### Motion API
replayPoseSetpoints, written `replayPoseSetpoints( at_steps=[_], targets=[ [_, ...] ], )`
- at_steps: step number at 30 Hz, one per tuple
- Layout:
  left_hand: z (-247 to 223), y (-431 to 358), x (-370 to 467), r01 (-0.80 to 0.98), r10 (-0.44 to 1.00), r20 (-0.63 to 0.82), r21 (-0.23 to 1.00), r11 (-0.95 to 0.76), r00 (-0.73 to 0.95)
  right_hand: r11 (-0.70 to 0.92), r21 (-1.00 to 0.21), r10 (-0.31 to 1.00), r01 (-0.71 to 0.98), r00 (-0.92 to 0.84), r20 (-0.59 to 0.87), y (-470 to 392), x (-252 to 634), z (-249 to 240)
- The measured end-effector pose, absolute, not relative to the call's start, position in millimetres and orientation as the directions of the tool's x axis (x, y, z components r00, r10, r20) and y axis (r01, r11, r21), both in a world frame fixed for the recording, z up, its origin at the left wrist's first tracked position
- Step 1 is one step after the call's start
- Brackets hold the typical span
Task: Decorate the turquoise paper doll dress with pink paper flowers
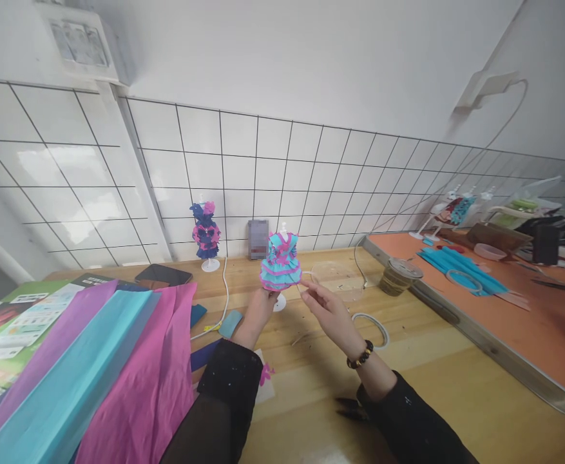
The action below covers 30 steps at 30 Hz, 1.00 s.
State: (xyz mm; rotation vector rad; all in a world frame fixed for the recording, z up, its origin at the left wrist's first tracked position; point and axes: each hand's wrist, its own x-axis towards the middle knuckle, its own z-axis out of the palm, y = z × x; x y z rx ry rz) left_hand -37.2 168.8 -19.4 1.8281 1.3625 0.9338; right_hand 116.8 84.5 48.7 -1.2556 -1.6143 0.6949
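A miniature dress in turquoise with pink ruffled trim hangs on a small white dress form in the middle of the desk. My left hand is closed beneath the skirt, around the stand; the skirt hides its fingertips. The round white base shows just beside that hand. My right hand reaches in from the right, fingers stretched out, with its fingertips at the skirt's hem. Whether they press on the fabric cannot be made out.
Purple, turquoise and pink paper sheets cover the left side. Behind stand a navy-and-pink miniature dress and a phone. Dark scissors-like handles lie near my right sleeve. A lidded cup stands beside the raised orange board.
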Motion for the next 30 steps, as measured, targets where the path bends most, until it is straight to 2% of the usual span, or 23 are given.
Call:
replayPoseSetpoints(
  at_steps=[10, 16, 22, 26, 30],
  targets=[
    [-18.8, 168.6, -38.3, 0.522, 0.964, 0.161, 0.816, -0.250, 0.211, 0.069, -0.940, 0.997, 0.335, -0.037, 0.060, 52.5, 130.6, 14.7],
    [-12.2, 168.2, -38.8, 0.539, 0.974, 0.134, 0.815, -0.214, 0.184, 0.026, -0.958, 0.999, 0.285, -0.048, 0.013, 51.1, 127.8, 1.0],
    [-4.3, 165.0, -35.0, 0.500, 0.977, 0.097, 0.847, -0.181, 0.190, 0.039, -0.970, 0.999, 0.242, 0.006, 0.042, 52.5, 129.5, -5.9],
    [4.5, 158.5, -27.4, 0.433, 0.959, 0.077, 0.880, -0.195, 0.273, 0.098, -0.992, 0.992, 0.074, 0.068, 0.103, 55.2, 132.3, -6.3],
    [16.4, 149.0, -18.9, 0.346, 0.915, 0.065, 0.913, -0.215, 0.398, 0.110, -0.983, 0.987, -0.149, 0.129, 0.091, 56.9, 135.6, -0.9]
  ],
)
